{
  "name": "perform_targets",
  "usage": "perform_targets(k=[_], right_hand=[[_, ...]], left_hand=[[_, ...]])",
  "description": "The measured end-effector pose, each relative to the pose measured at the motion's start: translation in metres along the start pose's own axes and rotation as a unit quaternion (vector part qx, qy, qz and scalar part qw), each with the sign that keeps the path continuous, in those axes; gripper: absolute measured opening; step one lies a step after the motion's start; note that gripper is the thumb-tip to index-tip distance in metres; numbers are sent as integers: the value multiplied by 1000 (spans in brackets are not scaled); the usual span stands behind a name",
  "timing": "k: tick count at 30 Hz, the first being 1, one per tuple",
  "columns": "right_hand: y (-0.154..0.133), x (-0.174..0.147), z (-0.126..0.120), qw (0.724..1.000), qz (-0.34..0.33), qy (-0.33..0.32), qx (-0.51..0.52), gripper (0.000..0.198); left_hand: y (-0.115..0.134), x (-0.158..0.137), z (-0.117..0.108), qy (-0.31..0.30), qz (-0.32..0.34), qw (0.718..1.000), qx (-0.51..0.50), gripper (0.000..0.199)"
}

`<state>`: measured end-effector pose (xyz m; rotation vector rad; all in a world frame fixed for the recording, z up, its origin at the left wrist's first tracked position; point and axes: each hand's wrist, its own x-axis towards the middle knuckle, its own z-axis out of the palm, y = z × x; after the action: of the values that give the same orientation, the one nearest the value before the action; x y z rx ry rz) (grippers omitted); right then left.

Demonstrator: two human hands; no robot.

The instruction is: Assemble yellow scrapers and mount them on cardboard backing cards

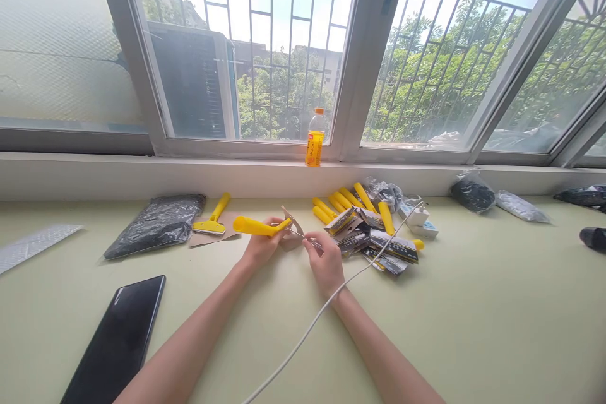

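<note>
My left hand (262,245) is closed on a yellow scraper (255,226), whose handle points to the left. A piece of brown cardboard (294,222) shows beside the scraper's head, partly hidden by the fingers. My right hand (326,260) pinches a thin metal rod (299,235), its far end at the scraper's head. Whether the rod is a screwdriver I cannot tell. To the left, another yellow scraper (211,226) lies on a flat brown card (227,235). Right of my right hand is a pile of yellow-handled scrapers (350,197) in black printed card sleeves (392,246).
A white cable (303,338) runs from a charger (417,216) across my right wrist. A black phone (116,334) lies at the front left, behind it a black plastic packet (158,226). An orange drink bottle (314,142) stands on the sill. More bags (472,191) lie at the back right.
</note>
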<state>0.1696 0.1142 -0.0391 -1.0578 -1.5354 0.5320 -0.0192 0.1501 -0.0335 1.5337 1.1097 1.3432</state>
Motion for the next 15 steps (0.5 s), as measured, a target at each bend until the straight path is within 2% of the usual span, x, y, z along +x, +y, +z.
perform_targets(k=[7, 15], right_hand=[[-1, 0, 0, 997, 49, -7, -65, 45], [2, 1, -1, 1000, 3, 13, 2, 29]], left_hand=[[1, -1, -1, -3, 1, 1000, 9, 40], [6, -2, 0, -1, -7, 1000, 15, 37]])
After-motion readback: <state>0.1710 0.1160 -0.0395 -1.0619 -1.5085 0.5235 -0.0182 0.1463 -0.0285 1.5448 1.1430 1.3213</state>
